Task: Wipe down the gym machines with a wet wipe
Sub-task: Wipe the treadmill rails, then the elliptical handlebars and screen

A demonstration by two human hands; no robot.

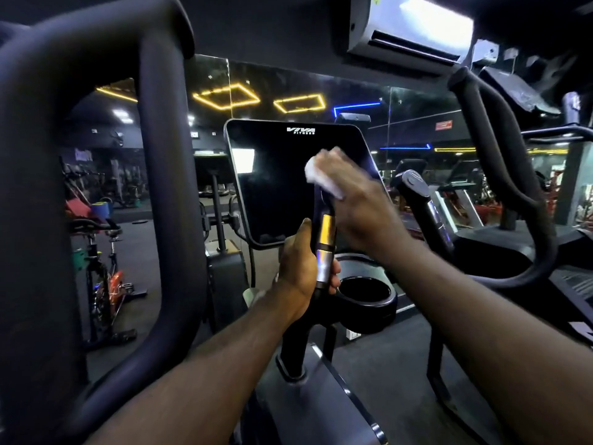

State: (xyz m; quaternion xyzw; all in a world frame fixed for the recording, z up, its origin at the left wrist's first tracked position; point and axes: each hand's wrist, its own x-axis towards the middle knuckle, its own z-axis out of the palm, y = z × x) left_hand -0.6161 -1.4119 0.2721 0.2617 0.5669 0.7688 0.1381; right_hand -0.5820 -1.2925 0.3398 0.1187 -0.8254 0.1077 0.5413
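Dim mirrored gym, dark console screen [282, 187] ahead — the left hand [300, 271] wraps its fingers round the chrome-banded handle [324, 248] low down, the right hand [353, 203] clamps a white wet wipe [321, 178] over its top.

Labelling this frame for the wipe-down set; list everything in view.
console screen: one, black, centre
grip: one, black with metal bands, before the screen
wet wipe: one, white, at the grip's top
cup holder: one, black, right of the grip
left handlebar: one, black, near left
right handlebar: one, black, right
air conditioner: one, white, top right
spin bike: one, black and orange, left background
left hand: one, holds the grip low
right hand: one, holds the wet wipe
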